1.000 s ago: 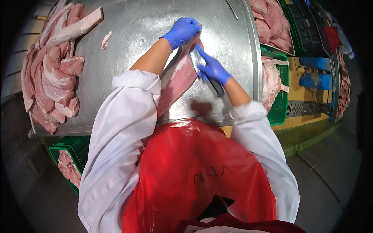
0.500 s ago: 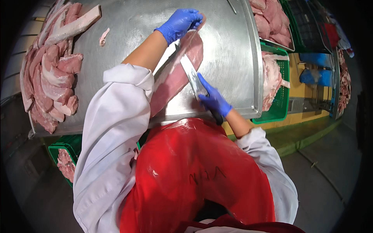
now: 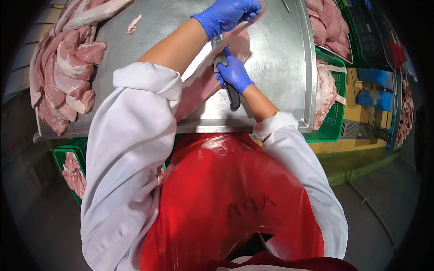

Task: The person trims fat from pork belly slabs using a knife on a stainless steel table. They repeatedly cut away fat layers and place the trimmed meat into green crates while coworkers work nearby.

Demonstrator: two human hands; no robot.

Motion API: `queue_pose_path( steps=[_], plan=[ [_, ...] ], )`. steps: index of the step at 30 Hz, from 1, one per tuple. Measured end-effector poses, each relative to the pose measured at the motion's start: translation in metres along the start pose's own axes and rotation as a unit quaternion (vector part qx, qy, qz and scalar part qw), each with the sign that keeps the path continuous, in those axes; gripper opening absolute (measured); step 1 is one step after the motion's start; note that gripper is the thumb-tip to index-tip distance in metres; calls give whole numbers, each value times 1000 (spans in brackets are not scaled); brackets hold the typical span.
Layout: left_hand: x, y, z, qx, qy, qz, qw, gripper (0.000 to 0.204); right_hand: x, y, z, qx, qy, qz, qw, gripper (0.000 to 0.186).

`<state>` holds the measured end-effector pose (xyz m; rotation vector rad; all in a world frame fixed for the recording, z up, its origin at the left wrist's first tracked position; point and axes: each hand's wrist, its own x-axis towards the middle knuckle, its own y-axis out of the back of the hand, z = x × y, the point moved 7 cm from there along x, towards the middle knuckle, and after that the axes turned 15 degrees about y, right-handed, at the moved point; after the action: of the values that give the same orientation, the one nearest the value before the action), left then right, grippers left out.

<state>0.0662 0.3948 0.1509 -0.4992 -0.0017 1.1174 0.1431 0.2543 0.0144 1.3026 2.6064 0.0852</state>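
As the head view shows, a lifted strip (image 3: 234, 34) is pinched in the left hand (image 3: 228, 18); the knife (image 3: 233, 97) is clamped by the nearer right hand (image 3: 236, 76); mostly left of its fingers, the long meat piece (image 3: 203, 93) is laid slantwise on the table (image 3: 278, 67), near-left to far-right

A broad metal table (image 3: 289, 81) with a raised edge fills twelve o'clock, its surface catching a white glare. At ten o'clock, pale slats (image 3: 22, 56) run with dark gaps between them. Toward three o'clock shows a yellow surface (image 3: 358, 113) (floor or panel, hard to tell) beside a grey grille (image 3: 349, 128). Just below, a green ledge (image 3: 361, 169) curves along. Grey floor (image 3: 341, 217) spreads at four o'clock, crossed by a thin pipe or cable (image 3: 374, 211), and darkens into shadow at eight.
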Motion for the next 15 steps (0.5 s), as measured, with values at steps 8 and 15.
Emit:
queue_pose_path(
  steps=[8, 15],
  plan=[
    [-46, -12, 19, -102, -50, -60, 992, 7, -60, -41, -11, -22, -29, 22, 999, 81],
    [-93, -15, 47, -83, -128, -104, 983, 15, -101, -76, -6, -112, 89, -13, 990, 82]
  ],
)
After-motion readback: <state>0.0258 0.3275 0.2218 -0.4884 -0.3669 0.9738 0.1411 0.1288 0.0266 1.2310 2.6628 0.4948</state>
